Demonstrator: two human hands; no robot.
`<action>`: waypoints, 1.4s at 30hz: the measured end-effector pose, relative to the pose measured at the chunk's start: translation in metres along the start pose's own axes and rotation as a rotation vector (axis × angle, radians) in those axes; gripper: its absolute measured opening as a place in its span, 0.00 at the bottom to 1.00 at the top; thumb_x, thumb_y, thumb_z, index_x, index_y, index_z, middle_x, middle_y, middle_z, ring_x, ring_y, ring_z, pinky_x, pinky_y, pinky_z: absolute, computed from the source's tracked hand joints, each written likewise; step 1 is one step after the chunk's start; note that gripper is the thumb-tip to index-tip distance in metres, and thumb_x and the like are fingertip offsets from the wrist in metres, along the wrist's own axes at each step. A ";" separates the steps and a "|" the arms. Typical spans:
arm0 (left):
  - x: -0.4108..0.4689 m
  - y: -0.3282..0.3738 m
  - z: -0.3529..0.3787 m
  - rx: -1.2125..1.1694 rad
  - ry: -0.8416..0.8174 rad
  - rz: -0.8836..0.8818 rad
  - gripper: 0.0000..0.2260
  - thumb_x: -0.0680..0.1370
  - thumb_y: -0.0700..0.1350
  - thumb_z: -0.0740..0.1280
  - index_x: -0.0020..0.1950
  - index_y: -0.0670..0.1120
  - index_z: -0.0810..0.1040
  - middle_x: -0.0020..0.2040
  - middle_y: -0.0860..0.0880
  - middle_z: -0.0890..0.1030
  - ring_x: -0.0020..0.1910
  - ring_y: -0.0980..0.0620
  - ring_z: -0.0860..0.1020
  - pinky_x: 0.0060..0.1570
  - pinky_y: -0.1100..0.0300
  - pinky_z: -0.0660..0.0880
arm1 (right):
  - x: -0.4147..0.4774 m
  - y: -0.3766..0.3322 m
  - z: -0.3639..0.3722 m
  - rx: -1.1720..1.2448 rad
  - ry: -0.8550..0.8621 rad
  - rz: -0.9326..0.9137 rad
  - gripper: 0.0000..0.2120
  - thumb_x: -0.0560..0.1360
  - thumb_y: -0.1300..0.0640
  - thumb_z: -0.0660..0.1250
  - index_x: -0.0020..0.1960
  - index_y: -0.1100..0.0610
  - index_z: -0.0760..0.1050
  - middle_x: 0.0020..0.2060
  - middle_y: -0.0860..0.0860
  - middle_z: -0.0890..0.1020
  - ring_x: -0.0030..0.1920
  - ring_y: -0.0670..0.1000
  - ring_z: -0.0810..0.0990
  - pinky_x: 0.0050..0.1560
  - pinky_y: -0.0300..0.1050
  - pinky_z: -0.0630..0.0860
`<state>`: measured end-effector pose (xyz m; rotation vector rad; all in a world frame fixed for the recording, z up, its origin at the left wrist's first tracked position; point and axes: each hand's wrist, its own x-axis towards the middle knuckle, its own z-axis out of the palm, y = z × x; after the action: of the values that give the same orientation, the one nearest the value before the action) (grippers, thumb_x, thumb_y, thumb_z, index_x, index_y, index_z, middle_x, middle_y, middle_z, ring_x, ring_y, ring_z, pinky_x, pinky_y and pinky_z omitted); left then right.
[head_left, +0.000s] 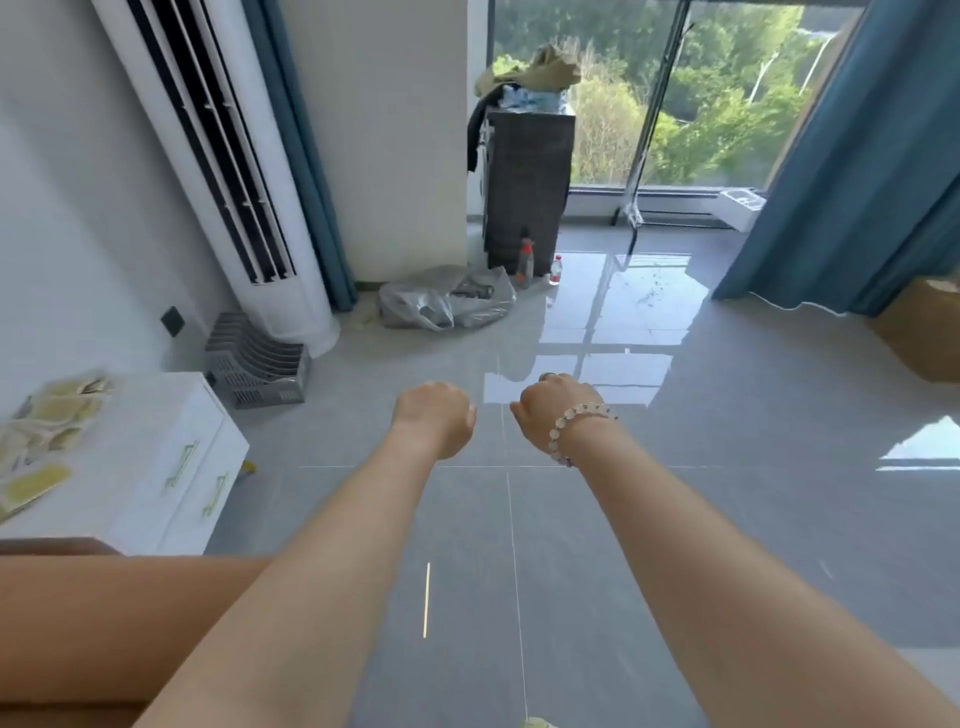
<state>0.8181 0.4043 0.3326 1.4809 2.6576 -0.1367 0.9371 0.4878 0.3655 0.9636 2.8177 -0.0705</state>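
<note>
The left hand (434, 418) and right hand (553, 410) reach forward side by side, near each other but not touching. Both are curled into fists, and nothing shows inside them. A bead bracelet (571, 426) circles the right wrist. Under them lies the grey tiled floor (675, 519). Off to the left, a grey plastic rack (257, 364) stands on the floor beside a white drawer cabinet (171, 441).

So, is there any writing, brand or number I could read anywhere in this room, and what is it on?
Nothing here reads clearly.
Small bottle beside the dark cabinet: red label, print too small to read.
Taller bottle next to it: label too small to read.
Yellowish packets on the white drawer unit: blurred, no words legible.
Standing air conditioner: no marking visible.
</note>
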 end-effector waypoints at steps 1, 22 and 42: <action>0.007 -0.016 0.003 0.001 -0.007 -0.030 0.18 0.82 0.50 0.51 0.61 0.44 0.76 0.62 0.44 0.76 0.61 0.43 0.74 0.55 0.54 0.71 | 0.017 -0.009 -0.003 0.002 -0.002 -0.029 0.22 0.82 0.50 0.48 0.55 0.60 0.78 0.59 0.56 0.75 0.59 0.56 0.74 0.56 0.48 0.70; 0.159 -0.260 0.025 -0.173 -0.095 -0.738 0.19 0.82 0.46 0.48 0.55 0.40 0.77 0.57 0.43 0.78 0.61 0.45 0.69 0.51 0.54 0.68 | 0.360 -0.212 -0.024 -0.143 -0.112 -0.771 0.20 0.81 0.54 0.48 0.55 0.58 0.77 0.57 0.55 0.75 0.57 0.55 0.73 0.55 0.46 0.68; 0.165 -0.534 0.087 -0.355 -0.253 -1.148 0.16 0.82 0.46 0.49 0.40 0.42 0.72 0.39 0.47 0.73 0.44 0.46 0.73 0.42 0.58 0.67 | 0.511 -0.503 -0.013 -0.158 -0.176 -1.152 0.21 0.82 0.51 0.48 0.58 0.58 0.76 0.58 0.55 0.74 0.59 0.54 0.72 0.55 0.47 0.69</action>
<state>0.2810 0.2522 0.2420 -0.2395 2.7285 0.0692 0.2295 0.4005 0.2884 -0.7214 2.7319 -0.0585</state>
